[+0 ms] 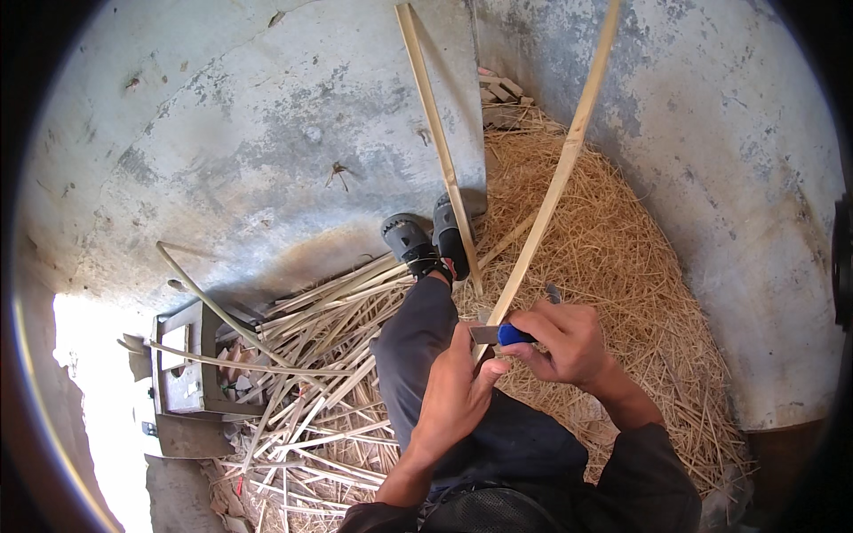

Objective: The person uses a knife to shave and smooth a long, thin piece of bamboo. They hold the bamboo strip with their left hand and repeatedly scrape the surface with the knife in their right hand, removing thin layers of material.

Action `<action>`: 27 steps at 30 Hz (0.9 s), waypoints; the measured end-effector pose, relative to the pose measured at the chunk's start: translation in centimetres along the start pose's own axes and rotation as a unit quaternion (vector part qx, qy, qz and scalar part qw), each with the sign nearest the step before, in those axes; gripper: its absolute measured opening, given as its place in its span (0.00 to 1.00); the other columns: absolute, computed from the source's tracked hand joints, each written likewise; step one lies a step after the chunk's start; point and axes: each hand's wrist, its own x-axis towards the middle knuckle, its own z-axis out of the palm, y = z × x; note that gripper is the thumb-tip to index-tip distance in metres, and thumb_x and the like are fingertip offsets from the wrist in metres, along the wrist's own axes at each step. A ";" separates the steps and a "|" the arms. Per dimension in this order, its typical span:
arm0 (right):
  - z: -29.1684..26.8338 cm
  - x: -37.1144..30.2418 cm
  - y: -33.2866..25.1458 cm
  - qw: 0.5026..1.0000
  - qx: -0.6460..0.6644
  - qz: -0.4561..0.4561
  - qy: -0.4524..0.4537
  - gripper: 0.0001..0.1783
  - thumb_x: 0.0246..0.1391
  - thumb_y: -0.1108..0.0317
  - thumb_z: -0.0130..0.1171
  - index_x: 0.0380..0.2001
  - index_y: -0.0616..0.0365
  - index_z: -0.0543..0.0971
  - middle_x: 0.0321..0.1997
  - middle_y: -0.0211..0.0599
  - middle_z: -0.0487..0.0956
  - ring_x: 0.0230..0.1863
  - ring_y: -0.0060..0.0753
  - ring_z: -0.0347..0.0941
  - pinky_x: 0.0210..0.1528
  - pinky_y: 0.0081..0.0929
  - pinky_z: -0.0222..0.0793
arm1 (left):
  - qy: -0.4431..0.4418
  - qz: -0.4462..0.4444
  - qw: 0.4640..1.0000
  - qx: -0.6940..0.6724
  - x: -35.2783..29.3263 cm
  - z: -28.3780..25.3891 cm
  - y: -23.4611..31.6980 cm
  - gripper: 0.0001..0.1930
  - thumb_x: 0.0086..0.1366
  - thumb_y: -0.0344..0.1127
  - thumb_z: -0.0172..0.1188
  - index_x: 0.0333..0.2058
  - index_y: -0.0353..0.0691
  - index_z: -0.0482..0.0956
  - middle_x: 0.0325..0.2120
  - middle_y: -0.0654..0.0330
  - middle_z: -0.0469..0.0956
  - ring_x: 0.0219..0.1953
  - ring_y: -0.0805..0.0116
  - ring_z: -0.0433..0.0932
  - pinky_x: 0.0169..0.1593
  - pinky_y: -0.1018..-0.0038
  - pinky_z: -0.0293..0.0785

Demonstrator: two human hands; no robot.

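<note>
A long pale bamboo strip (555, 191) rises from between my hands up toward the top edge. My left hand (453, 386) is closed round its lower end, with the fingers partly hidden behind it. My right hand (569, 342) grips a knife by its blue handle (514, 335). The short, broad knife blade (485, 335) lies across the strip near my left thumb and fingers. Both hands are over my lap, close together. A second bamboo strip (438, 138) leans against the wall beyond my feet.
A heap of thin shavings (622, 293) covers the floor to the right. Split strips (329, 311) lie piled on the left, beside a wooden box (191, 360). Stained walls (222, 151) meet in a corner ahead. My shoes (409, 242) stand near the wall.
</note>
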 end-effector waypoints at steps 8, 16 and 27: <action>0.5 -0.3 -0.2 1.000 -0.019 0.003 -0.014 0.18 0.61 0.53 0.73 0.46 0.54 0.85 0.26 0.31 0.76 0.22 0.34 0.78 0.24 0.33 0.72 | 0.013 -0.010 1.000 -0.016 -0.1 0.7 0.4 0.27 0.81 0.55 0.55 0.53 0.29 0.71 0.32 0.43 0.81 0.34 0.40 0.83 0.38 0.58 0.76; -0.1 0.1 -0.4 0.998 -0.058 -0.007 -0.027 0.18 0.62 0.51 0.72 0.44 0.53 0.85 0.24 0.28 0.75 0.20 0.31 0.76 0.22 0.30 0.69 | 0.033 -0.012 0.999 0.013 -0.2 0.9 0.4 0.23 0.85 0.49 0.49 0.52 0.29 0.71 0.29 0.44 0.79 0.31 0.39 0.81 0.36 0.57 0.75; -0.7 0.5 0.0 0.996 -0.092 -0.011 -0.020 0.17 0.61 0.50 0.73 0.42 0.51 0.86 0.24 0.28 0.77 0.20 0.29 0.76 0.20 0.30 0.68 | 0.039 -0.061 0.997 0.019 -0.7 1.1 0.5 0.15 0.85 0.41 0.47 0.49 0.31 0.70 0.26 0.40 0.76 0.30 0.33 0.78 0.34 0.51 0.71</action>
